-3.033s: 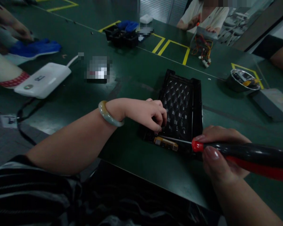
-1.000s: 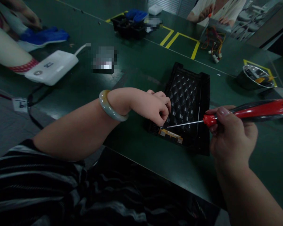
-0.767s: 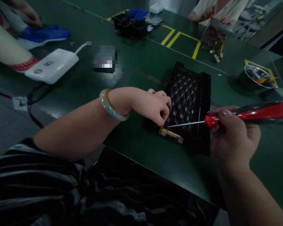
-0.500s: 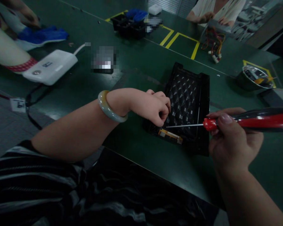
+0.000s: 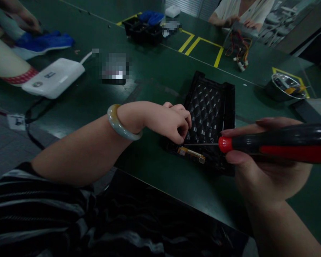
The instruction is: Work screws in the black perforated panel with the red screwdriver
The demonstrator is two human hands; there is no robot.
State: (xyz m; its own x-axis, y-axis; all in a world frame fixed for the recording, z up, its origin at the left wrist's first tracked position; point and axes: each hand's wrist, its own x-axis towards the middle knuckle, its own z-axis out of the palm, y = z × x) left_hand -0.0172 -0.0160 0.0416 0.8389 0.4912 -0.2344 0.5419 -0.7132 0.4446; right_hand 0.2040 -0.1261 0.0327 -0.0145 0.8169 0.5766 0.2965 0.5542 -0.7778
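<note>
A red-and-black screwdriver (image 5: 280, 142) lies nearly level in my right hand (image 5: 273, 171), the thumb below its red collar and the fingers above. Its thin shaft points left to the near-left corner of a black plastic casing (image 5: 210, 110) with a quilted inner face. Along the casing's near edge sits a small orange-brown circuit board (image 5: 191, 154) with a white connector. My left hand (image 5: 173, 121) rests on the casing's left side, fingers curled and thumb beside the screwdriver tip. Whatever its fingertips pinch is hidden, as is the tip's exact contact.
On the left are a white power adapter (image 5: 55, 78) and another person's arm beside a blue glove (image 5: 46, 42). A black divided bin (image 5: 143, 32) stands at the back. Far right is a metal bowl (image 5: 286, 87); across the table a person handles a wired metal box (image 5: 239, 39).
The screwdriver handle has rolled, showing more black on top, and my right fingers have shifted around it. My left hand keeps its place on the casing. The whole view has slid slightly.
</note>
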